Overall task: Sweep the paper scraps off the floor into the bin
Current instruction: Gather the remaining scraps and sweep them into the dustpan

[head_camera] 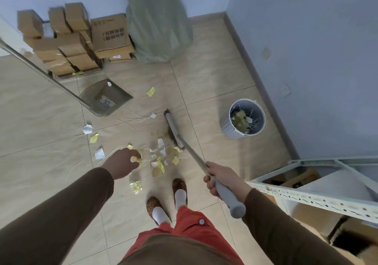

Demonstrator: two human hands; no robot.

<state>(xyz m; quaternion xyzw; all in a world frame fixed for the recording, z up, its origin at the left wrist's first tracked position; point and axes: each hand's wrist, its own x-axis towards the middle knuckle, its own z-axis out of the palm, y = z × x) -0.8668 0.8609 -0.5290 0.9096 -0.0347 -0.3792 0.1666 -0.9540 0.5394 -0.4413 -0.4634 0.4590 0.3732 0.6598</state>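
Yellow and white paper scraps (161, 162) and thin sticks lie scattered on the tiled floor in front of my feet. My right hand (223, 178) grips the grey handle of a broom, whose head (173, 127) rests on the floor at the right edge of the scrap pile. My left hand (120, 162) hangs over the scraps with loosely curled fingers and holds nothing. A grey long-handled dustpan (106, 97) stands to the upper left with a few scraps inside. The round grey bin (243, 119) stands right of the broom near the wall, holding scraps and sticks.
Stacked cardboard boxes (71, 39) and a tall green sack (157, 19) stand against the far wall. A white metal shelf frame (306, 193) with boxes fills the lower right. The wall and skirting run close behind the bin.
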